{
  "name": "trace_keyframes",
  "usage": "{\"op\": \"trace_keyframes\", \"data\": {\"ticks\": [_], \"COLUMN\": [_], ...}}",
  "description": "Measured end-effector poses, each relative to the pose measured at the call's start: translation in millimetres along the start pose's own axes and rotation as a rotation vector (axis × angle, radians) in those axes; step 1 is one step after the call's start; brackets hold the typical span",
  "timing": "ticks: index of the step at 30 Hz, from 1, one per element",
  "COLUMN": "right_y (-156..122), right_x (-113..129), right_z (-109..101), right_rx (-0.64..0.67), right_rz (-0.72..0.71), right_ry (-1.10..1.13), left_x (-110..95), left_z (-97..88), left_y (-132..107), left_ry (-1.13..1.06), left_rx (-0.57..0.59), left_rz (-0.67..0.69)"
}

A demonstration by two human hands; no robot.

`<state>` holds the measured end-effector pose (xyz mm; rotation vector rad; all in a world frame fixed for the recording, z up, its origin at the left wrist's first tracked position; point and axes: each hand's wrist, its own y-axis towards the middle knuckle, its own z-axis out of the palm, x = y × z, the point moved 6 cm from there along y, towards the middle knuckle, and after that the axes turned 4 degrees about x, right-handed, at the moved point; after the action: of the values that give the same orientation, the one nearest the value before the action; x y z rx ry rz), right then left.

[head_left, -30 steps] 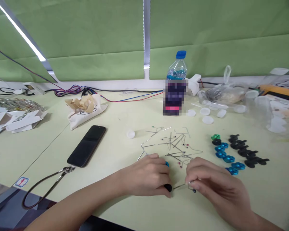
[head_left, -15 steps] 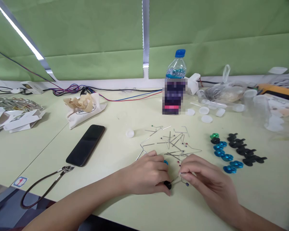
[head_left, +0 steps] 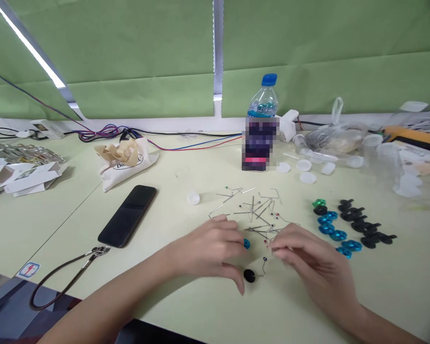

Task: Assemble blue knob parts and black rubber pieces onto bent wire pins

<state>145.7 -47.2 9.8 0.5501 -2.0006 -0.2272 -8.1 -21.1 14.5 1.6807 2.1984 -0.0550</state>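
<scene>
My left hand (head_left: 209,251) hovers just left of a black disc (head_left: 249,275), fingers loosely bent and thumb apart, holding nothing. A small blue part (head_left: 246,243) lies at its fingertips. A short bent wire with a blue bead (head_left: 264,263) stands beside the disc, touching its right side. My right hand (head_left: 310,260) rests right of it. Its fingertips are pinched together at the near edge of a pile of thin bent wires (head_left: 258,212). What they pinch is too small to make out.
Blue discs (head_left: 335,234) and black flat parts (head_left: 363,224) lie at the right. A phone (head_left: 128,216), a cloth bag (head_left: 125,160), a water bottle (head_left: 261,126), white caps (head_left: 306,172), a strap with a clip (head_left: 71,277) and cables surround the work spot.
My left hand has lifted off the black disc and drawn back left. My right hand let the beaded wire stay at the disc and moved up to the wire pile.
</scene>
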Motion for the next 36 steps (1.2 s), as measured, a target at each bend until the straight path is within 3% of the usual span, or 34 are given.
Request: {"op": "trace_keyframes", "data": {"ticks": [4,7,11,15,17,20,22,24,26,31,36], "right_y": [9,15,14,10,13,24,31,34,35,31,30], "right_x": [-11,-14,-18,-16,-13,-18,-34,-53,-69,-86,-73], "right_z": [5,17,37,45,36,-2,-34,-59,-74,-80,-77], "right_rx": [0.057,0.193,0.348,0.377,0.329,0.171,0.059,0.015,0.015,0.046,0.011], "right_rz": [-0.001,-0.050,-0.067,-0.131,-0.171,-0.166,-0.058,0.005,0.019,-0.021,-0.018], "right_ry": [-0.117,-0.194,-0.321,-0.528,-0.551,-0.595,-0.741,-0.922,-0.959,-1.038,-1.046], "left_x": [11,19,22,18,19,26,32,37,42,44,39], "left_z": [-37.7,-50.5,-43.3,-33.0,-32.0,-33.0,-33.9,-33.2,-30.5,-20.1,-13.5], "left_y": [-9,-16,-19,-15,-14,-17,-20,-24,-26,-27,-22], "left_ry": [-0.042,-0.009,0.140,0.249,0.220,0.117,0.053,0.010,-0.011,0.014,0.008], "left_rx": [-0.101,-0.156,-0.121,-0.034,0.009,0.074,0.096,0.112,0.129,0.174,0.198], "left_rz": [-0.050,-0.129,-0.181,-0.195,-0.233,-0.323,-0.364,-0.388,-0.402,-0.415,-0.423]}}
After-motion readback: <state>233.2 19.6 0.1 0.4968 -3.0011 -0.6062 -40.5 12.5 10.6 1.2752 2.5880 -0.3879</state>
